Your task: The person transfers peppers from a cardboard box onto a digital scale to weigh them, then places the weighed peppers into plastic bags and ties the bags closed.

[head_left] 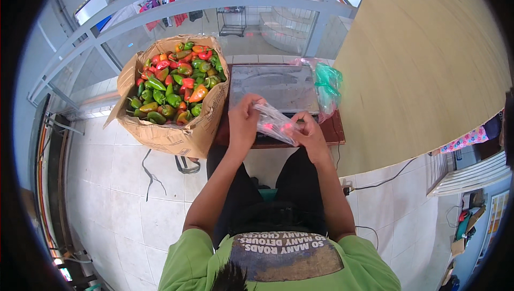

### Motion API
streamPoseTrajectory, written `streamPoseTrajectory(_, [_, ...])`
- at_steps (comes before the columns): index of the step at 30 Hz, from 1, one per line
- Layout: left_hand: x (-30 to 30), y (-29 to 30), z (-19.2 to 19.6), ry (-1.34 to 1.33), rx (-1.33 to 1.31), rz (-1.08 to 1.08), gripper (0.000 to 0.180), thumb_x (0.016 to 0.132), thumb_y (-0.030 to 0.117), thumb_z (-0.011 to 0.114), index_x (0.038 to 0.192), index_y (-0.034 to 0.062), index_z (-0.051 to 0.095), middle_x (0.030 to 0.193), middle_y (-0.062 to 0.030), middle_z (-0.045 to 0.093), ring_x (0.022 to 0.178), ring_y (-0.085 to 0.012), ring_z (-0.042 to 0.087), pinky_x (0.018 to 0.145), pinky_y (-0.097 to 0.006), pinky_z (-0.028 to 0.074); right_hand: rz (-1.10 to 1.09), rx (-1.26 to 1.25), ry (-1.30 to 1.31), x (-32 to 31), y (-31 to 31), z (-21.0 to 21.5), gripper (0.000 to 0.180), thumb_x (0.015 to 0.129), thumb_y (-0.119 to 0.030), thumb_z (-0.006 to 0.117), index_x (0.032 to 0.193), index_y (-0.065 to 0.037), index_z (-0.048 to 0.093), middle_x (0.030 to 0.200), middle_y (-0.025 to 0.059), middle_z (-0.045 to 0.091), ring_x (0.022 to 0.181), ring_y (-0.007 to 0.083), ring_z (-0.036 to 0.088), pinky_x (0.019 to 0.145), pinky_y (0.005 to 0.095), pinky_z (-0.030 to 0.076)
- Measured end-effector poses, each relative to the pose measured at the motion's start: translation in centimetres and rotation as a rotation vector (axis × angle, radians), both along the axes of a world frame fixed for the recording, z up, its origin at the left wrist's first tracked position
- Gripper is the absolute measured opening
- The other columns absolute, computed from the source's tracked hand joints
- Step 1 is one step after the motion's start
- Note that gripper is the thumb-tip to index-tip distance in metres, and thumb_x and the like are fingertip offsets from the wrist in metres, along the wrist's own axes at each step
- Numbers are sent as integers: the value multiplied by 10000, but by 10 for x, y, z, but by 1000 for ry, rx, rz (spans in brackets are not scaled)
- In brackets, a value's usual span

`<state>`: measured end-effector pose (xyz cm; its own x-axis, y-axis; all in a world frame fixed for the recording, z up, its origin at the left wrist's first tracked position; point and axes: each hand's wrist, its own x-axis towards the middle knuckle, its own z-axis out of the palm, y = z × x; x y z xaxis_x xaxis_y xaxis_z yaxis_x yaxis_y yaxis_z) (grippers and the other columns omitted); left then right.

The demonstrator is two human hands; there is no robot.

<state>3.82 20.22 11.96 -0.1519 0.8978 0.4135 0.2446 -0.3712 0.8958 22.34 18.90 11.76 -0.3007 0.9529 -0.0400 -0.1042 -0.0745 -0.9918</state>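
Observation:
Between my two hands a clear plastic bag [276, 123] is stretched out over the near edge of a scale with a flat metal top [274, 84]. My left hand [247, 114] pinches the bag's upper left end. At its lower right end the fingers of my right hand [310, 134] are closed on the plastic. Red digits of the scale's display glow through the bag. Left of my left hand stands an opened cardboard box [171, 138] filled with red, green and orange peppers [174, 84].
The scale rests on a dark red low table [334, 133]. Beside it lie green and pink plastic bags [327, 84]. A large wooden panel [423, 60] takes up the right side. Behind runs a grey metal railing [214, 9]. Black cables [385, 181] and a strap [187, 165] lie on the tiled floor.

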Motion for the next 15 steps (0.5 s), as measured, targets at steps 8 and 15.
streamPoseTrajectory(8, [17,-15,-10,-901,-441,-425,130,835,52,470,942,58,544,820,18,547,669,-68,509,602,-197,398,-428,587,-430,-4,19,-31,152,722,65,514,844,-24,533,660,42,532,591,76,487,578,205,397])
streamPoseTrajectory(15, [-15,-17,-15,-337,-452,-656,97,843,92,516,934,63,531,776,31,516,658,-37,456,577,-188,365,-204,-124,320,13,19,-19,172,830,4,440,972,-24,532,845,51,571,807,166,579,705,293,484])
